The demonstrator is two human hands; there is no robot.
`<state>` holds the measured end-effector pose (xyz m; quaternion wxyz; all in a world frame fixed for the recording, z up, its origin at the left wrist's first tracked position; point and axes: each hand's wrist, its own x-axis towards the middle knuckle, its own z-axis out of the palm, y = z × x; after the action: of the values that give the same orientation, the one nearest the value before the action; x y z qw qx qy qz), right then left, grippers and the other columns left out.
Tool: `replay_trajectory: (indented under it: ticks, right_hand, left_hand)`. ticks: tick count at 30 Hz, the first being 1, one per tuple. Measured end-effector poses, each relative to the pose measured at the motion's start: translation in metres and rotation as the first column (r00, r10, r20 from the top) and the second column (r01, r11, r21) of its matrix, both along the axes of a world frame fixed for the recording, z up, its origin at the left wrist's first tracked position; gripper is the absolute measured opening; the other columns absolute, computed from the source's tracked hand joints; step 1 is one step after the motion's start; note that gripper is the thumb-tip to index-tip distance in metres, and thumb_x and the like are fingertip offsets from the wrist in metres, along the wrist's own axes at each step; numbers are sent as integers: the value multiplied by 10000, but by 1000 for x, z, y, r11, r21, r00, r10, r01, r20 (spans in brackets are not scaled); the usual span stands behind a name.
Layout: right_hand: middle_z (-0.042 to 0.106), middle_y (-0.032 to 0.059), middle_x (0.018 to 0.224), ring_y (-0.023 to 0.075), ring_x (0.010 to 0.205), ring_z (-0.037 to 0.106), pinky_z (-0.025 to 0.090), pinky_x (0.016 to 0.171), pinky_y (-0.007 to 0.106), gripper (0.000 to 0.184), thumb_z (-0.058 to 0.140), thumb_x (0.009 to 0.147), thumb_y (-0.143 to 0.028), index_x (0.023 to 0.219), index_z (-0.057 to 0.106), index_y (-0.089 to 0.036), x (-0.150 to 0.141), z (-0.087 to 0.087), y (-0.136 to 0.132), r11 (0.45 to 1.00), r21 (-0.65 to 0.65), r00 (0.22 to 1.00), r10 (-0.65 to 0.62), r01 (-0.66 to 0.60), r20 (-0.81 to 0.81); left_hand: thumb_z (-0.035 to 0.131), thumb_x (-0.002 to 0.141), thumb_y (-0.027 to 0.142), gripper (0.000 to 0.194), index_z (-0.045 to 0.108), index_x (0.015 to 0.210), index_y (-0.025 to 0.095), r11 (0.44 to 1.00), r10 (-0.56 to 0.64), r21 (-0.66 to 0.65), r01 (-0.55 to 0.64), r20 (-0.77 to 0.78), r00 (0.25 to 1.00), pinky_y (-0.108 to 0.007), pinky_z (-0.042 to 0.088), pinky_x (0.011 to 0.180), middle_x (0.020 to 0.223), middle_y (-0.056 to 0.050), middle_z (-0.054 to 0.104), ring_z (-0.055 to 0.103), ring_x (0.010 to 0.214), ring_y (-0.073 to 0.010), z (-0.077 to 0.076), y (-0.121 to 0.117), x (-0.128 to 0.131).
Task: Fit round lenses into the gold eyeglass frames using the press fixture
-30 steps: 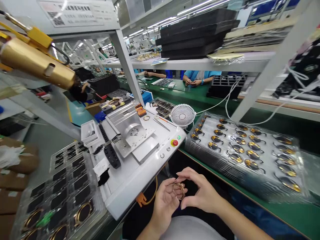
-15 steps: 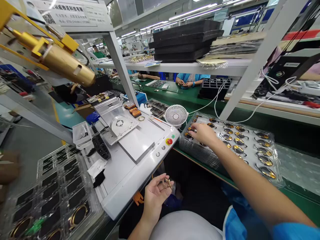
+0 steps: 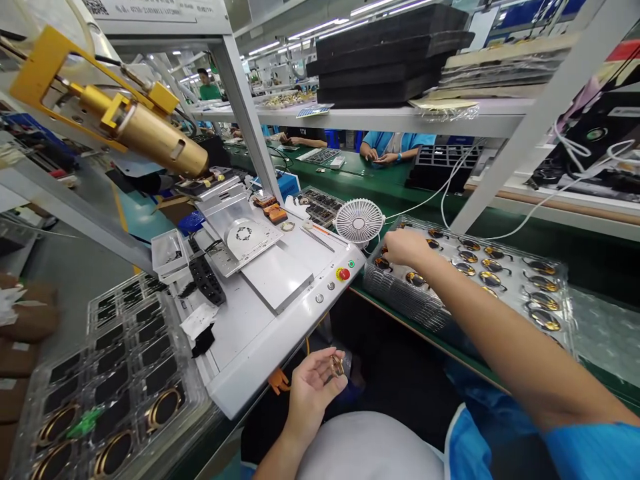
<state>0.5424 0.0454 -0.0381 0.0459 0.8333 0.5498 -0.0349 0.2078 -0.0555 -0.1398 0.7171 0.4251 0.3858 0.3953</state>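
My left hand (image 3: 314, 387) is raised above my lap, with a small gold ring-shaped frame (image 3: 337, 365) pinched between thumb and fingers. My right hand (image 3: 406, 248) reaches to the left end of a clear plastic tray (image 3: 505, 303), its fingers curled down and closed over one of the pockets. What those fingertips grip, if anything, is hidden behind the hand. Rows of round, shiny dark-and-amber parts with thin black tails, such as this round part (image 3: 416, 279), lie in the tray. It tops a tall stack of similar trays.
Left of my hands stands a white machine bed (image 3: 250, 347) with a red stop button (image 3: 343, 274) and a metal fixture (image 3: 245, 235) below a gold cylinder (image 3: 165, 143). A white fan (image 3: 359, 221) borders the tray. Another tray (image 3: 125, 380) holds black parts and gold rings.
The view has shifted slightly. My right hand's fingers have curled further down into the tray's left end. My left hand still holds the gold ring frame, turned a little.
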Motion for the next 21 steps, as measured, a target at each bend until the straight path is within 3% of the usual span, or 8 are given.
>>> replay_trajectory:
  ticks: [7, 9, 11, 13, 16, 18, 21]
  right_hand:
    - [745, 251, 1079, 403, 1064, 702, 536, 891, 453, 275, 640, 870, -169, 1090, 781, -85, 2, 1, -7, 997, 75, 1000, 11, -10, -18]
    - [755, 209, 1099, 365, 1070, 702, 543, 895, 433, 328, 552, 923, -153, 1168, 765, -107, 4, 2, -21, 993, 115, 999, 22, -18, -35]
    - [762, 148, 1091, 298, 1018, 713, 557, 879, 381, 365, 511, 960, -160, 1242, 742, -143, -1, 0, -41, 970, 234, 983, 103, -67, -149]
    - [760, 108, 1030, 247, 903, 720, 574, 809, 338, 332, 552, 971, -213, 1232, 750, -160, -18, -5, -64, 893, 428, 886, 308, -142, -348]
    - [753, 79, 947, 207, 807, 718, 579, 717, 299, 249, 637, 972, -270, 1158, 778, -184, -61, -15, -94, 717, 673, 586, 629, -184, -510]
    - [760, 67, 949, 185, 817, 727, 581, 716, 270, 199, 658, 978, -231, 1129, 786, -208, -90, -23, -105, 644, 746, 442, 727, -172, -525]
    - [757, 57, 953, 156, 803, 732, 584, 704, 236, 201, 635, 981, -136, 1068, 791, -227, -120, -32, -112, 600, 788, 304, 783, -138, -542]
  left_hand:
    - [954, 636, 275, 424, 790, 1020, 199, 1000, -27, 14, 27, 8, 1000, -434, 579, 987, 1062, -132, 815, 759, 1065, -311, 2, 0, -4]
    - [947, 658, 266, 422, 777, 1037, 188, 999, -41, 13, 41, 29, 999, -440, 575, 994, 1060, -129, 810, 760, 1062, -304, -1, 2, -10]
    - [943, 676, 258, 434, 764, 1065, 188, 996, -85, 11, 84, 60, 995, -438, 574, 989, 1071, -123, 801, 758, 1063, -296, -3, 6, -17]
    - [951, 672, 257, 472, 754, 1096, 198, 988, -157, 18, 156, 93, 983, -416, 581, 959, 1100, -119, 788, 754, 1068, -294, -1, 11, -21]
    - [978, 635, 285, 638, 720, 1214, 212, 953, -303, 45, 299, 133, 944, -361, 583, 900, 1211, -138, 747, 749, 1069, -291, 11, 20, -21]
    - [995, 606, 322, 757, 682, 1291, 252, 928, -373, 64, 368, 190, 908, -354, 584, 894, 1377, -147, 663, 756, 1040, -273, 21, 26, -18]
    - [1013, 557, 366, 869, 647, 1343, 310, 900, -432, 80, 428, 286, 855, -348, 599, 853, 1492, -138, 561, 773, 966, -246, 29, 32, -15]
